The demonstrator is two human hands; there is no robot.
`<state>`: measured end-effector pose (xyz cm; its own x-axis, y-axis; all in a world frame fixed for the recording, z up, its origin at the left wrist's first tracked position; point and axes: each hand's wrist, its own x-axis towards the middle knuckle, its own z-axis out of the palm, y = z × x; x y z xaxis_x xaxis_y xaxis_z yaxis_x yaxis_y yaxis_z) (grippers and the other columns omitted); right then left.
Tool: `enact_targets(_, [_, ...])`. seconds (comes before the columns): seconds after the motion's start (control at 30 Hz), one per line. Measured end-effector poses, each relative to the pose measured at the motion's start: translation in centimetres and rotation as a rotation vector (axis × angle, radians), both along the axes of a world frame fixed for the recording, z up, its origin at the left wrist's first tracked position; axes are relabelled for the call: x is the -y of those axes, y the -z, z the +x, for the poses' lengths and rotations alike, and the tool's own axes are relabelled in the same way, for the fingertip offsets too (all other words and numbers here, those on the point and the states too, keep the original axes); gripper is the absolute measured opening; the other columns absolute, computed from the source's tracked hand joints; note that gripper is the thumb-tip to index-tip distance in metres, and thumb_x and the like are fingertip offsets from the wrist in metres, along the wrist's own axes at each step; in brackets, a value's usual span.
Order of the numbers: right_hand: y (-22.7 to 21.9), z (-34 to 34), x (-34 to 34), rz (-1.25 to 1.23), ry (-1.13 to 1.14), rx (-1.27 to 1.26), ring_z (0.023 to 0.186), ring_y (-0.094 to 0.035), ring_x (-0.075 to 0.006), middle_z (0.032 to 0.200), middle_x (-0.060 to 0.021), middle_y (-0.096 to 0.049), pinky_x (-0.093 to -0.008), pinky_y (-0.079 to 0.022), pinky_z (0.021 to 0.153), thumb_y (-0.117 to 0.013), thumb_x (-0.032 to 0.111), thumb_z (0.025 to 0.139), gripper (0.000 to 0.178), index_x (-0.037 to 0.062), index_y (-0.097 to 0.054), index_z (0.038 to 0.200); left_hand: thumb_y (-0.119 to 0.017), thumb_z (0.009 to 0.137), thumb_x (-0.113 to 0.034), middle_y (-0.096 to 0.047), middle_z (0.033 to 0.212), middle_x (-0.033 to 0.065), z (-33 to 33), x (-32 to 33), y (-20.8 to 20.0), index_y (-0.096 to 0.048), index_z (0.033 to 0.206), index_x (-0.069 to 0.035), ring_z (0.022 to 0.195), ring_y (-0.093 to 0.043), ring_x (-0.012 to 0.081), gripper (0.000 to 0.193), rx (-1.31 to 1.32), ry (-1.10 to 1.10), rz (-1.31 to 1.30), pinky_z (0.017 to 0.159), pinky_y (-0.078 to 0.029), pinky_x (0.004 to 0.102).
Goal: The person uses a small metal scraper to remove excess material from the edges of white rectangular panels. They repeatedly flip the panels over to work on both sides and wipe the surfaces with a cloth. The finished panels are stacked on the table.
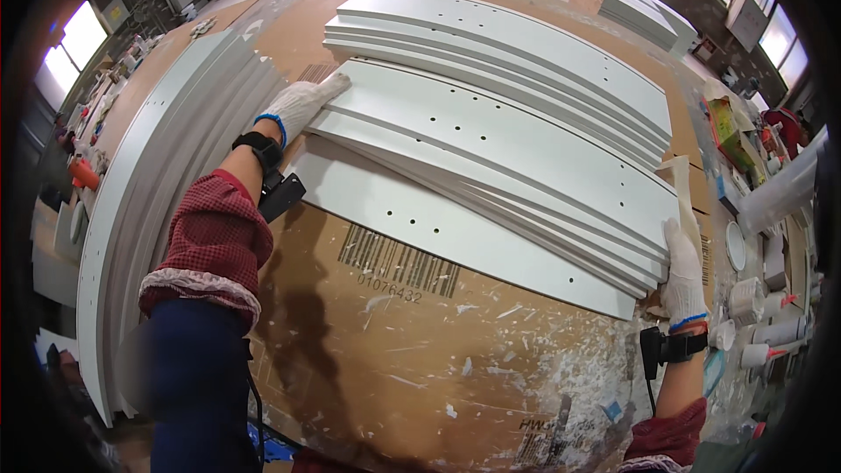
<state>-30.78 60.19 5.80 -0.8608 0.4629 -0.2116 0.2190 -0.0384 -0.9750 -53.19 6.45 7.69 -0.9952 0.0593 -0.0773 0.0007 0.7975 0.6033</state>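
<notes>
My left hand (298, 109), in a white knit glove, grips the left end of a stack of white boards (526, 153) with drilled holes. My right hand (685, 276), gloved alike, is closed against the stack's right end, its fingers partly hidden. Gaps show between the lower boards toward the left, where that end is lifted. Beneath lies a single white board (420, 206) with holes, set at a slant and partly covered. Directly behind the held boards rests another stack of white boards (508, 35).
Long white panels (175, 149) stand on edge along the left. Printed brown cardboard (377, 359), flecked with white paint, covers the table. A further pile of boards (631, 4) sits at the far right. Bottles and tubs (771, 333) crowd the right side, beside a wrapped roll (784, 180).
</notes>
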Motion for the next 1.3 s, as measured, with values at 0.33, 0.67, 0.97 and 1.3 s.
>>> enact_targets(0.33, [-0.2,0.5,-0.7,-0.119,-0.009,-0.035,0.095,-0.061,-0.0188,0.11,-0.0116,-0.062,-0.0328,-0.052,0.079,-0.063,0.034,0.09,0.051,-0.0019,-0.053,0.124,-0.049,0.087,-0.063,-0.068,0.092,0.0132,10.7,0.5,-1.2,-0.066,0.105,0.003,0.087,-0.06,0.0218,0.071,0.07,-0.163,0.033,0.08,-0.045,0.0319])
enact_targets(0.67, [0.9,1.8,-1.1,-0.014,-0.028,-0.093,0.093,-0.06,-0.0175,0.109,-0.0081,-0.062,-0.0318,-0.05,0.078,-0.065,0.036,0.088,0.049,0.0009,-0.058,0.12,-0.052,0.087,-0.06,-0.065,0.107,0.0166,20.1,1.8,-1.0,-0.06,0.118,0.003,0.098,-0.061,0.0234,0.071,0.144,-0.32,0.164,0.087,-0.045,0.0325])
enact_targets(0.97, [1.5,1.3,-2.1,0.144,-0.041,-0.143,0.091,-0.061,-0.0176,0.107,-0.0081,-0.063,-0.0308,-0.049,0.078,-0.066,0.033,0.087,0.049,-0.0005,-0.058,0.121,-0.051,0.089,-0.058,-0.063,0.11,0.0106,20.4,2.4,0.0,-0.057,0.124,0.004,0.097,-0.059,0.0171,0.071,0.122,-0.292,0.34,0.086,-0.045,0.0282])
enact_targets(1.3, [0.0,1.0,-0.2,0.072,-0.12,-0.149,0.098,-0.06,-0.0157,0.113,-0.0086,-0.063,-0.0284,-0.048,0.084,-0.066,0.029,0.087,0.048,-0.0015,-0.057,0.124,-0.055,0.089,-0.049,-0.065,0.107,0.0162,31.2,3.5,2.3,-0.058,0.121,-0.001,0.097,-0.061,0.0198,0.058,0.125,-0.357,0.401,0.087,-0.045,0.0317])
